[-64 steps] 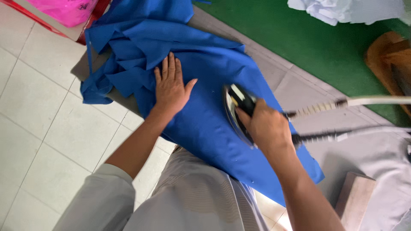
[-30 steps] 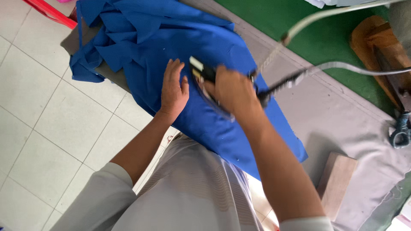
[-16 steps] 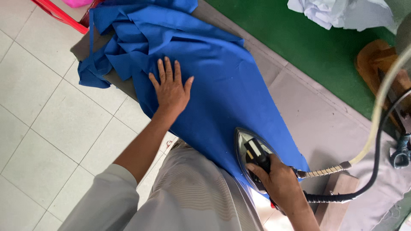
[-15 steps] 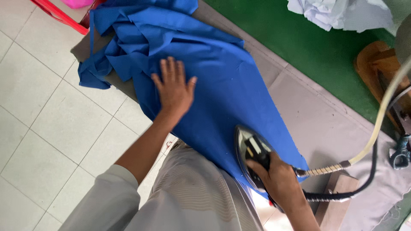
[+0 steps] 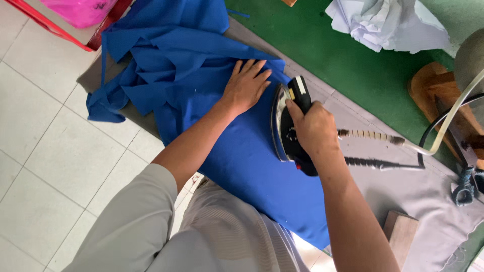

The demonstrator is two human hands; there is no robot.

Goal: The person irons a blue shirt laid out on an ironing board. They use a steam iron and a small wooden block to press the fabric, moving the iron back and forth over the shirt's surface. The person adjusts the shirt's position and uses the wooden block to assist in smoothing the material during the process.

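A bright blue cloth lies spread over a grey padded ironing surface; its far end is bunched in folds. My left hand rests flat on the cloth with fingers spread, just left of the iron. My right hand grips the black handle of a steam iron, whose soleplate sits on the blue cloth. A braided cord and a pale hose run from the iron off to the right.
Green covering lies beyond the grey pad, with a crumpled white cloth on it. Brown wooden pieces stand at right, and a small wooden block sits low right. White floor tiles and a pink bag are at left.
The iron has slid from the near end of the blue cloth up toward my left hand. My left hand has shifted farther up the cloth, toward the bunched folds.
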